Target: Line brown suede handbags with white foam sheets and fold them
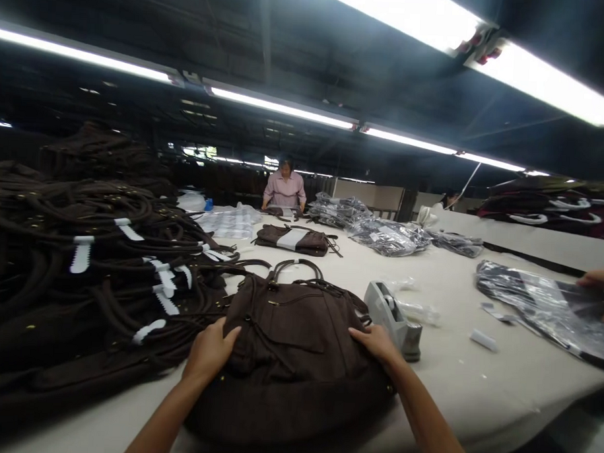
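A dark brown handbag (298, 345) lies on the pale table right in front of me, its handles pointing away. My left hand (211, 352) grips its left side, thumb on top and the other fingers hidden beneath or behind the edge. On the opposite side my right hand (377, 345) holds the bag the same way, thumb over the front panel. A zipper and a thin cord show on the bag's front. Just beyond my right hand stands a grey tape dispenser (392, 319).
Brown bags with white tags form a large pile (82, 278) at left. Ahead lies a brown bag with a white band (294, 239). Plastic-wrapped bags (391, 236) lie farther back. Another person's hand (600, 280) touches a wrapped bag (542, 301) at right. A person (285, 188) stands across the table.
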The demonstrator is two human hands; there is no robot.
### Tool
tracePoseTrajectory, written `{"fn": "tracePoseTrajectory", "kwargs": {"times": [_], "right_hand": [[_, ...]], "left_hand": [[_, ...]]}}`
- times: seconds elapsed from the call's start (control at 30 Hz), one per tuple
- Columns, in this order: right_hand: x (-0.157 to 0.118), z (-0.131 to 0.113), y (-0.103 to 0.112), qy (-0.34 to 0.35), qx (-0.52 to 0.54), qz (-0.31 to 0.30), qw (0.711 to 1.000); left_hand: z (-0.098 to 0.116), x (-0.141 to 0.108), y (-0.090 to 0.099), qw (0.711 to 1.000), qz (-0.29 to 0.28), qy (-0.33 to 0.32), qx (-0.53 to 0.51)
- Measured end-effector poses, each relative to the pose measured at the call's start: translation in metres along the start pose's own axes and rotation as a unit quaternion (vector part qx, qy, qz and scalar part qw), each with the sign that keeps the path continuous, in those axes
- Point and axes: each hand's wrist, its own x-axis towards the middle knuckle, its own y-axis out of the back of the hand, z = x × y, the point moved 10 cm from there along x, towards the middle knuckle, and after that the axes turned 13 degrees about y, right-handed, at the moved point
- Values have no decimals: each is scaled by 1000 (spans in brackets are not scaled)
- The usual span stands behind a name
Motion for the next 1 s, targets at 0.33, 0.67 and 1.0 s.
{"fn": "tracePoseTrajectory", "kwargs": {"times": [0.33,0.67,1.0], "right_hand": [[-100,56,-29,-211,451,12,867],[-120,75,-17,-205,368,84,903],[-126,86,-7,-187,327,117,919]], "left_hand": [[-98,-101,-38,696,-386,315,-517],[-94,-125,-35,629,-341,323,-619],[-129,-114,10,807,-231,168,-516]]}}
